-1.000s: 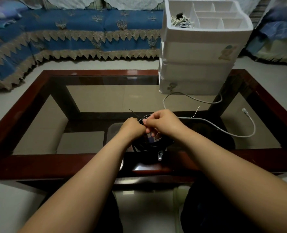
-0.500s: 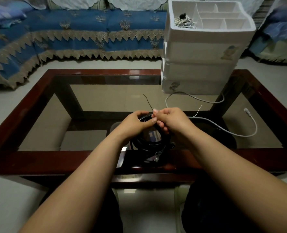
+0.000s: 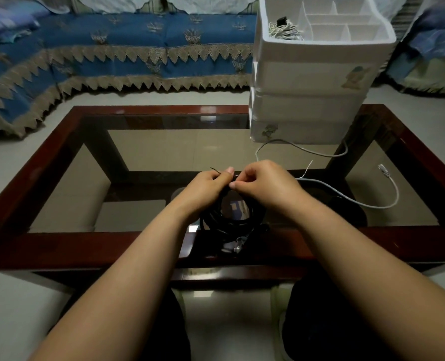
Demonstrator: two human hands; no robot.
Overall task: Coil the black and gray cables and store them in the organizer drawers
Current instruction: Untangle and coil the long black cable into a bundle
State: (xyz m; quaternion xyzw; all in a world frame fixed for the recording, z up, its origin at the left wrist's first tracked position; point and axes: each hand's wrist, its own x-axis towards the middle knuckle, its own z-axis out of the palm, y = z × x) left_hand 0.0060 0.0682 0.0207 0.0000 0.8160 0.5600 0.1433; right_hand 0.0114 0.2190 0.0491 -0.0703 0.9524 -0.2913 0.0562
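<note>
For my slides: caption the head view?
Both hands twist a thin tie round the coiled black cable; gray cable lies loose.

Both forearms stretched forward, left hand (image 3: 208, 184) and right hand (image 3: 264, 181) close together, fingers (image 3: 232, 185) curled, pinching

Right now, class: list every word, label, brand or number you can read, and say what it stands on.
None can be read.
Sticker on the organizer's upper drawer: a picture, no legible text.
Sticker on its lowest drawer: too small and blurred.
Black cable and gray cable: no markings visible.
</note>
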